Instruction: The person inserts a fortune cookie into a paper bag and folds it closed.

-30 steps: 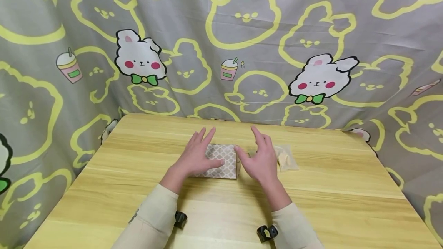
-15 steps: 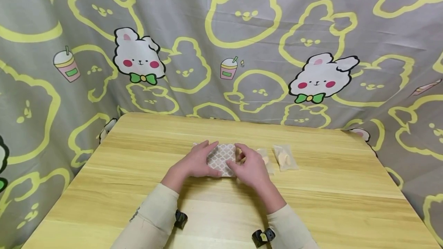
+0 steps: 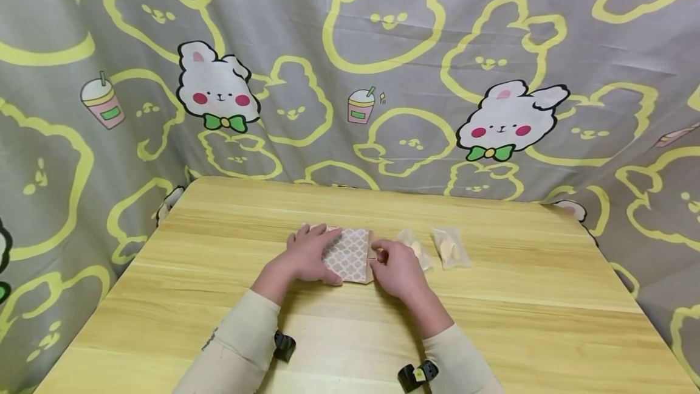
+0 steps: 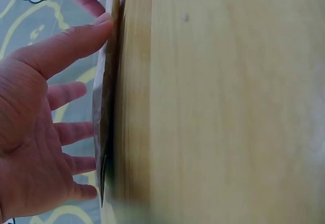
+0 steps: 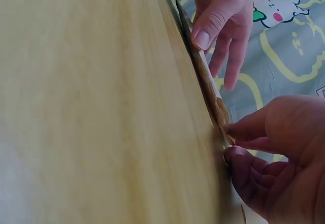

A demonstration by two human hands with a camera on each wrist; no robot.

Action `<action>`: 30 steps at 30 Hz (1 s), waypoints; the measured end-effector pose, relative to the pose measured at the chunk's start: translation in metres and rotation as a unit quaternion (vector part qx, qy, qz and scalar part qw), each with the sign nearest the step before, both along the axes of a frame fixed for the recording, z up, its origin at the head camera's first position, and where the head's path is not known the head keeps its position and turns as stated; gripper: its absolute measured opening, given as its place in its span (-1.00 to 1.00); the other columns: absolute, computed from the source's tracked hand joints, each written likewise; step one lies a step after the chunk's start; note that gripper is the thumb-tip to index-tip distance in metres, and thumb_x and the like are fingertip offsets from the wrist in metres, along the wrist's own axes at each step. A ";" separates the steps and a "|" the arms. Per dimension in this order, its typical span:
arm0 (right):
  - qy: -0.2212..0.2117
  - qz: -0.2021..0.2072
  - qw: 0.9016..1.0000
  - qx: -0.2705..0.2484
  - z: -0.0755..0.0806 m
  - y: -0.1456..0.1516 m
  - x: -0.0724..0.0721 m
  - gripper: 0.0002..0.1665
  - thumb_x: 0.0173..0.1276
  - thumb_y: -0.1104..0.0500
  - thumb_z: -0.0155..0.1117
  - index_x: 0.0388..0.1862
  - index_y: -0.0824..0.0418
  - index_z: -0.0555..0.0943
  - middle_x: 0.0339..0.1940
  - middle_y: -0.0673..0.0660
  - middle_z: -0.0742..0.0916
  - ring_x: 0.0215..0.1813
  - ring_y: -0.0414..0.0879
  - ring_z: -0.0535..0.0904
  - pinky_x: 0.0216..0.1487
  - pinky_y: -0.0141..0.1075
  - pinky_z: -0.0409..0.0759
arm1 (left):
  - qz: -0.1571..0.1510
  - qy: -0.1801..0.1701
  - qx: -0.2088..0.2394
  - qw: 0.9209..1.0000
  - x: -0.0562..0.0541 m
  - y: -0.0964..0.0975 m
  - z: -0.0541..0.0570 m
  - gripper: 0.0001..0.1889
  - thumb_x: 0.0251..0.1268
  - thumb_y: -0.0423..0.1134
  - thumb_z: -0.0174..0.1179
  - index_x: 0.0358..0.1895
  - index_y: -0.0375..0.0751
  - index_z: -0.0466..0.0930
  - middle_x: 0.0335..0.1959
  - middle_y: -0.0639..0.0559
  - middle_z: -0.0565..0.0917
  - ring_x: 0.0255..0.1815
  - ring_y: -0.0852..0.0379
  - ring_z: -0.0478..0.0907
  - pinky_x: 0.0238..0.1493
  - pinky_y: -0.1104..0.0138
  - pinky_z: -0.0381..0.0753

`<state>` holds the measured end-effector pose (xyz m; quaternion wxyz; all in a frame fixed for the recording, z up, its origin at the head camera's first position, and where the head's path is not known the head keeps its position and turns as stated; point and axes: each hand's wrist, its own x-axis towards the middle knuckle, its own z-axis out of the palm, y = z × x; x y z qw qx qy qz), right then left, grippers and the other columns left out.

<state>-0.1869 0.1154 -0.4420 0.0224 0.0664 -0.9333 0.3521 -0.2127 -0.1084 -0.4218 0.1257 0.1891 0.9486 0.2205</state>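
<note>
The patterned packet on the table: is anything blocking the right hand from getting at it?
Nothing visible does. The right hand touches the brown end of the patterned packet. The left hand rests over its other part, and a small sachet and a second sachet lie off to the right.

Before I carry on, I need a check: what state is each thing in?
Patterned bag: lying on the table; whether open, unclear.
Left hand: spread across the bag.
Right hand: pinching the bag's right end.
Left sachet: lying, partly hidden by the right hand.
Right sachet: lying apart, fully visible.
Curtain: hanging, creased.
</note>
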 end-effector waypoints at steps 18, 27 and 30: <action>0.006 0.003 1.000 -0.021 -0.014 0.004 -0.008 -0.81 0.10 0.21 0.49 -0.25 0.08 0.81 -0.58 -0.12 0.59 -0.48 -0.21 0.47 -0.40 -0.25 0.44 | -0.017 -0.007 0.024 1.000 0.003 0.001 0.000 0.10 -0.18 0.08 0.63 0.54 -0.02 0.26 0.53 -0.31 0.13 0.51 -0.45 -0.12 0.40 -0.20 -0.03; 0.053 0.033 0.998 -0.008 -0.018 0.007 -0.009 -0.84 0.12 0.26 0.43 -0.49 -0.03 0.77 -0.47 -0.09 0.61 -0.35 -0.16 0.49 -0.32 -0.20 0.45 | -0.016 -0.008 0.036 0.999 0.004 0.003 0.002 0.07 -0.12 0.09 0.58 0.55 -0.01 0.25 0.52 -0.32 0.14 0.50 -0.46 -0.09 0.38 -0.23 -0.02; 0.056 0.035 0.998 -0.004 -0.018 0.007 -0.007 -0.83 0.07 0.28 0.41 -0.43 0.00 0.79 -0.49 -0.04 0.53 -0.40 -0.15 0.41 -0.39 -0.22 0.39 | -0.019 -0.008 0.038 0.999 0.004 0.003 0.002 0.06 -0.11 0.11 0.58 0.55 -0.01 0.26 0.52 -0.32 0.14 0.50 -0.46 -0.08 0.38 -0.23 0.00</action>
